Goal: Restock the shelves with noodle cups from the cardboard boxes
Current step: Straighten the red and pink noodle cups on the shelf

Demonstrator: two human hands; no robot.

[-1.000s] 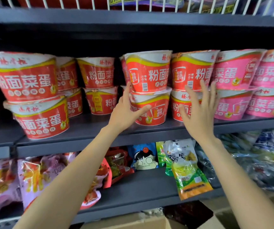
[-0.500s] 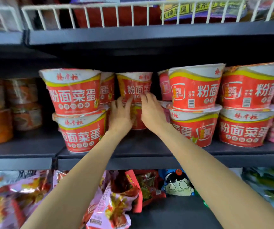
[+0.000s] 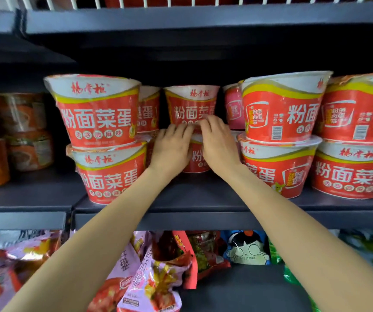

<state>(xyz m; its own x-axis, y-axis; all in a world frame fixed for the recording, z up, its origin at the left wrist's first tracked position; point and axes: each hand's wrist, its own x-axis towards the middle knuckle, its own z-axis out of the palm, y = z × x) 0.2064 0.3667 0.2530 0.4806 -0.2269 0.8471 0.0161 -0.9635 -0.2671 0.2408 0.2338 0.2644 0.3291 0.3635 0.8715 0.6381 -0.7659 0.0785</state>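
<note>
red and yellow noodle cups fill the grey shelf [image 3: 203, 200], stacked two high, and both hands now sit together on the recessed stack in the middle. a second ago the left hand [image 3: 169, 152] was at the side of the stack that now stands at 3 o'clock of the hands and the right hand [image 3: 218, 146] was spread open over the cups further to the right; half a second ago they had already come together on the back pair, and since then they have settled a little closer, fingertips almost meeting. the lower back cup [image 3: 195, 158] shows between the two palms, and the upper back cup [image 3: 191, 106] sits on it at 12 o'clock of the hands. fingers of both hands lie gently curved across the seam where the two cups meet, resting on the wrappers; whether they actually grip or only press i cannot tell, as the knuckles hide the tips. at 9 o'clock stands the front left stack [image 3: 104, 140], forward at the shelf edge, and at 3 o'clock the front right stack [image 3: 280, 136], likewise forward. my reading is that the shift from the front row to the set-back pair means tidying: this pair probably gets drawn forward or squared up. no cardboard box is in view.
</note>
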